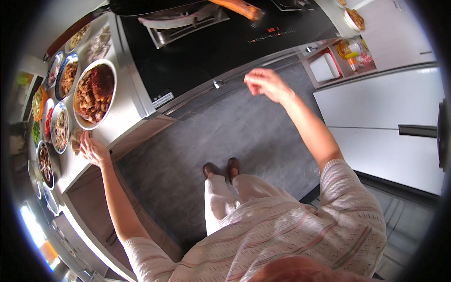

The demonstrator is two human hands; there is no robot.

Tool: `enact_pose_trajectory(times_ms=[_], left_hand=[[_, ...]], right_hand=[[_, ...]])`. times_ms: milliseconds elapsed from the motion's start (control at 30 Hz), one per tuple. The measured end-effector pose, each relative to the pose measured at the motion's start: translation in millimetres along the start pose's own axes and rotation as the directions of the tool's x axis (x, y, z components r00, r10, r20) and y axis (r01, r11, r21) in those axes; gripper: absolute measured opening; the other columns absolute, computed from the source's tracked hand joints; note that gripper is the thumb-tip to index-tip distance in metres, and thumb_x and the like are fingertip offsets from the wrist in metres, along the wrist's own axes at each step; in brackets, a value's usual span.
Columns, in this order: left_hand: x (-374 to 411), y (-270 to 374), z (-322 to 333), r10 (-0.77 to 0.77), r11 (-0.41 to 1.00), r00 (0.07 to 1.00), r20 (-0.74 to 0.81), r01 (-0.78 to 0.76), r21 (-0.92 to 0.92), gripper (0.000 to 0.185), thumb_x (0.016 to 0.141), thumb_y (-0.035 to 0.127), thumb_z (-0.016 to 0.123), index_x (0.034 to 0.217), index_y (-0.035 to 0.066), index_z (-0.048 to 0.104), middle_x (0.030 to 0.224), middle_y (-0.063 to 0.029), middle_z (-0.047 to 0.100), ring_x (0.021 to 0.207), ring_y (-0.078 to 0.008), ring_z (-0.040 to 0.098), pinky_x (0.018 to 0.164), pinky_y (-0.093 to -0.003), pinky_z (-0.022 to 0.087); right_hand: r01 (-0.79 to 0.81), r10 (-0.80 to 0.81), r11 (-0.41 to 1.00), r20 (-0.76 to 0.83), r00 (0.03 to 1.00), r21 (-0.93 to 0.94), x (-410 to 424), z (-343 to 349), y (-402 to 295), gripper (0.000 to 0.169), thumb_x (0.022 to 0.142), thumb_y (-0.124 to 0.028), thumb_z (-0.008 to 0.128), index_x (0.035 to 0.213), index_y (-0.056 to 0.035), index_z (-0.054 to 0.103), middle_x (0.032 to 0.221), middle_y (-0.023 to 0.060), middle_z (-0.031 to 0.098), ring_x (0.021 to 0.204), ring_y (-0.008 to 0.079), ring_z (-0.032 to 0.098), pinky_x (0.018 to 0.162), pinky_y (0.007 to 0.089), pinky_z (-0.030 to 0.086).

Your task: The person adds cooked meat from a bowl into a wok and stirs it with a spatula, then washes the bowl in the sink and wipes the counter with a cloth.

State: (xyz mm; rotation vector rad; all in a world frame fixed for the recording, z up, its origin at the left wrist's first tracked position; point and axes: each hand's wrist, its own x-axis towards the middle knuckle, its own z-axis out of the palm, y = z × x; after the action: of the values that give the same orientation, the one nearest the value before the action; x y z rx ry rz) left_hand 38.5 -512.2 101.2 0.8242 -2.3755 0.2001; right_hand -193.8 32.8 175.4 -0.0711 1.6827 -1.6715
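My left hand (93,149) touches a beige cloth (75,141) on the counter at the left; how firmly it grips the cloth cannot be told. Just beyond it stands a large white bowl (94,94) of meat pieces in brown sauce. Smaller bowls of food sit around it, among them a blue-rimmed bowl (67,75) and a bowl of shredded food (60,127). My right hand (266,84) hangs in the air before the cooktop's front edge, fingers curled, with nothing seen in it. A black cooktop (197,53) with a lit red display lies ahead, and a wooden handle (239,8) reaches over it.
A dark pan (141,7) is partly visible at the top. Right of the cooktop, an open drawer (343,65) holds a white tray, bottles and packets. White cabinet fronts (380,105) with a dark handle stand at the right. The open cabinet (102,204) is below the left counter.
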Motion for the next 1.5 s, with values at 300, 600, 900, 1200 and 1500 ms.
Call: enact_pose_trajectory(times_ms=[300,600,900,1200,1500], left_hand=[[13.6,34.7,-28.8,-0.007,0.997,1.000,-0.005,0.006,-0.074,0.030,0.083,0.009,0.045,0.110,0.015,0.057,0.118,-0.0022,0.054,0.110,-0.0259,0.047,0.091,-0.0410,0.035],[26.5,26.8,-60.1,-0.084,0.867,0.982,0.166,0.155,-0.473,0.027,0.080,0.003,0.051,0.107,0.006,0.058,0.110,-0.0104,0.056,0.106,-0.0287,0.049,0.091,-0.0379,0.039],[102.0,37.2,-53.5,-0.062,-0.368,0.550,0.833,0.763,-0.531,0.055,0.093,0.045,0.042,0.118,-0.004,0.048,0.113,-0.0155,0.056,0.096,-0.0183,0.057,0.088,-0.0324,0.045],[93.4,48.0,-45.1,-0.071,-0.383,0.552,0.831,0.754,-0.534,0.044,0.095,0.036,0.040,0.122,0.002,0.046,0.098,-0.0011,0.054,0.074,-0.0080,0.047,0.065,-0.0221,0.040],[92.7,75.9,-76.5,0.062,-0.664,0.656,0.752,0.589,-0.460,0.052,0.093,0.038,0.045,0.132,0.004,0.036,0.131,-0.0094,0.043,0.119,-0.0228,0.042,0.101,-0.0393,0.033]], right_hand=[[0.268,-0.159,0.366,0.224,0.961,-0.891,21.7,93.4,51.9,0.031,0.078,-0.033,0.064,0.065,-0.0049,0.061,0.058,0.0096,0.058,0.055,0.0233,0.058,0.053,0.0371,0.044],[-0.073,0.170,0.918,0.221,0.960,-0.389,11.6,161.8,-61.2,0.019,0.092,-0.015,0.050,0.106,-0.0044,0.059,0.082,0.0041,0.062,0.061,0.0067,0.056,0.046,0.0180,0.041],[-0.082,0.029,0.991,0.421,0.906,0.109,142.7,287.9,-78.8,0.041,0.094,-0.034,0.042,0.124,-0.0062,0.038,0.108,0.0098,0.056,0.079,0.0189,0.065,0.057,0.0272,0.054],[-0.187,0.043,0.951,0.496,0.867,0.245,162.7,284.7,-76.9,0.032,0.093,-0.031,0.046,0.111,-0.0055,0.043,0.098,0.0093,0.059,0.079,0.0208,0.065,0.058,0.0352,0.057],[-0.058,-0.039,0.979,0.458,0.888,0.195,117.6,271.6,-123.2,0.039,0.092,-0.034,0.047,0.117,-0.0043,0.043,0.100,0.0085,0.058,0.076,0.0167,0.063,0.058,0.0312,0.057]])
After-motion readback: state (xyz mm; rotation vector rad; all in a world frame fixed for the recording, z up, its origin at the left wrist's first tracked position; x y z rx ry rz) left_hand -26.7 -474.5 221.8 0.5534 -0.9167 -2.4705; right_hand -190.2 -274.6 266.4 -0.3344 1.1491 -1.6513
